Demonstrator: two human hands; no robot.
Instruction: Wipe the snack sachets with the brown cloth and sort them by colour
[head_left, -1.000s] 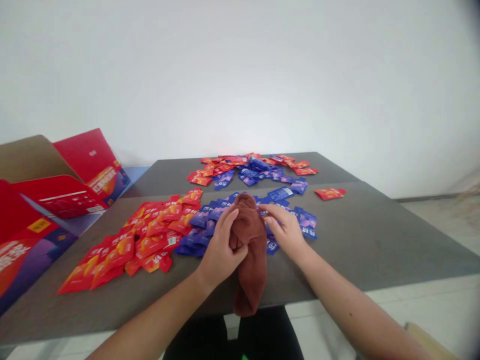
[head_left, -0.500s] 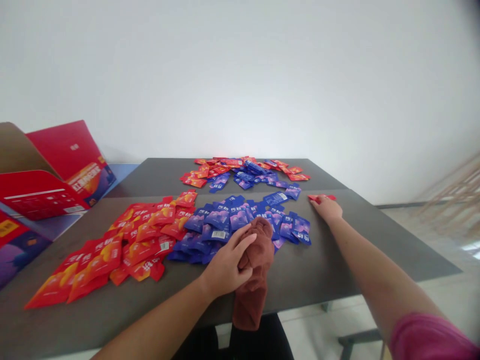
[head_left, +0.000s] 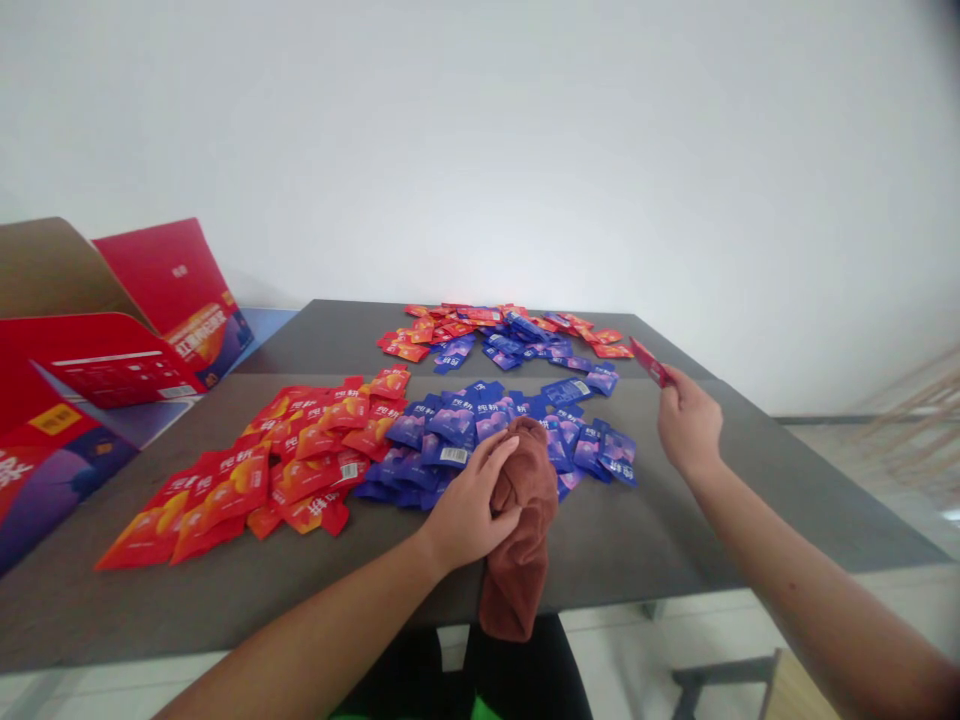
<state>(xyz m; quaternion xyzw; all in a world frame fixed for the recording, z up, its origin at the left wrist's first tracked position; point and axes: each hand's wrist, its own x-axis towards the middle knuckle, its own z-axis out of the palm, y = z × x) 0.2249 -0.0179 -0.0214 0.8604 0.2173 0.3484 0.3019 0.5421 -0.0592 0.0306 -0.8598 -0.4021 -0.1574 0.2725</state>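
Observation:
A bunched brown cloth [head_left: 517, 570] hangs over the front edge of the dark table, and my left hand [head_left: 471, 505] is closed on its upper part. My right hand [head_left: 690, 420] pinches a small red packet [head_left: 649, 361] by one end, raised above the table on the right. Overlapping blue packets [head_left: 457, 425] lie just beyond the cloth. Left of them spreads a heap of red packets [head_left: 300, 440] with orange fruit prints. A mixed pile of red and blue packets [head_left: 510, 335] sits at the far end.
Two printed red cartons stand at the left: an open carton [head_left: 127, 355] with raised flaps and a nearer carton [head_left: 60, 450]. The grey table [head_left: 787, 490] reaches a white wall [head_left: 480, 150]. A wooden-topped stool [head_left: 795, 690] shows at lower right.
My right hand has lifted the red packet off the table and moved slightly right. My left hand stays on the cloth. The view has shifted a little.

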